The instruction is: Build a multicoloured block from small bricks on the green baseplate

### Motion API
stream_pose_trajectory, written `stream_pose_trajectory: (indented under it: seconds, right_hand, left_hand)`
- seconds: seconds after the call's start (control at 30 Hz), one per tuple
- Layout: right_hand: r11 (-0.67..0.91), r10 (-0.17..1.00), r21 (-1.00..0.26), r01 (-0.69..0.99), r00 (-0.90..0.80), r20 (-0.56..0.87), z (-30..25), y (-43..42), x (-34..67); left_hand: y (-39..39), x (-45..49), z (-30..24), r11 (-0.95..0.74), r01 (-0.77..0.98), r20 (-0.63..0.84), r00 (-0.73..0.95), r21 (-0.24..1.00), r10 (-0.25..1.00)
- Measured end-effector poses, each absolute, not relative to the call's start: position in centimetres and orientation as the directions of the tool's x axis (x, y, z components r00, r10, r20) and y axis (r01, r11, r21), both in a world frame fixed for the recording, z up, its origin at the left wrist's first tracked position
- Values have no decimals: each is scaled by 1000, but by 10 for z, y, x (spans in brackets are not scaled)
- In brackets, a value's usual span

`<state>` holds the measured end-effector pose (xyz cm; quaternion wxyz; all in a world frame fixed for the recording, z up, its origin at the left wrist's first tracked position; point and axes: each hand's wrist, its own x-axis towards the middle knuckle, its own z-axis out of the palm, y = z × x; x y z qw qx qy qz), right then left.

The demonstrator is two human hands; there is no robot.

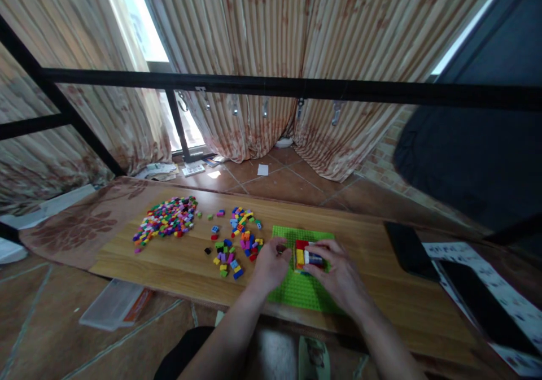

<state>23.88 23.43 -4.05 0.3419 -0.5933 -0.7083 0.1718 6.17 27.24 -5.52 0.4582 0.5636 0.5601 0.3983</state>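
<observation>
On a green studded baseplate (pixel 298 295) stands a small structure of toy bricks (pixel 300 257), with red, yellow, white and dark blue bricks showing. My right hand (pixel 339 264) reaches over it from the right, thumb and fingers gripping the white and blue bricks from either side. Just left of the structure is my left hand (pixel 271 264), apart from it, its fingers curled in toward the thumb. Whatever those fingers hold, if anything, is hidden. Loose toy bricks (pixel 228 250) of several colours lie left of the baseplate, some of them close to my left hand.
A large pile of small bricks (pixel 167 219) spreads over the left of the wooden table (pixel 359 233). At the right lie a black phone (pixel 409 250), a printed sheet (pixel 457 256) and a dark tablet-like object (pixel 486 306). A clear plastic box (pixel 110 306) sits below the table's left front edge.
</observation>
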Motion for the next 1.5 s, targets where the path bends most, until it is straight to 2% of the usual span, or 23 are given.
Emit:
stream_pose_trajectory:
  seconds: [0.17, 0.37, 0.57, 0.9, 1.03, 1.33, 1.5]
  right_hand:
    - [276, 936, -577, 769, -79, 343, -49, 237, 238]
    - [285, 924, -556, 780, -69, 376, -54, 236, 240]
    - [263, 943, -627, 733, -59, 327, -57, 236, 239]
    - [111, 979, -768, 631, 63, 193, -50, 235, 242]
    - [86, 990, -811, 579, 43, 136, -46, 235, 242]
    - [78, 991, -807, 585, 46, 129, -45, 235, 242]
    - [75, 991, -802, 592, 46, 127, -49, 238, 247]
  left_hand:
    - [275, 68, -61, 57, 287, -93, 115, 956, 989]
    - [273, 76, -55, 104, 293, -153, 148, 950, 977]
    - [269, 84, -50, 150, 315, -180, 67, 937, 981]
    - [270, 86, -56, 179, 330, -207, 53, 927, 977]
    - [269, 87, -52, 166, 341, -193, 46, 925, 980]
    - [265, 88, -55, 130, 343, -152, 40, 930, 988]
    - [266, 80, -60, 79, 343, -117, 92, 936, 989]
